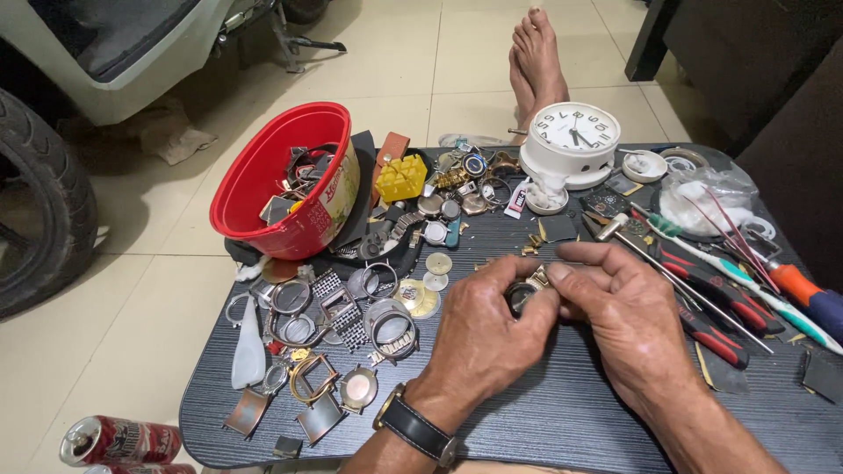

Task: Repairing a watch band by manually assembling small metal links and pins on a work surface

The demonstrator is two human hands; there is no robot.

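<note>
Head view looks down on a dark wood-grain tabletop (562, 421) crowded with watch parts. Both hands meet near its middle, pinching a small round watch case (523, 295) between their fingertips. The left hand (479, 338), with a black-strapped wristwatch at the wrist, closes thumb and fingers around the case from the left; the right hand (628, 312) grips its upper right edge with thumb and forefinger. The case sits just above the tabletop, between the two hands.

To the left, a red plastic bowl (263, 171) leans on its side, holding straps and watch pieces; a label with red and yellow print curves along its outer wall. Just right of it stands a yellow block (401, 178). Loose watch cases and metal bracelets (351, 316) lie spread below the bowl. At the far edge stands a white round clock (572, 140), with a small white-and-red packet (517, 200) beside its base. On the right lie red-handled pliers (720, 303), a screwdriver with an orange-and-blue handle (808, 294) and a clear plastic bag (707, 197). A red drink can (118, 441) lies on the tiled floor at the lower left.
</note>
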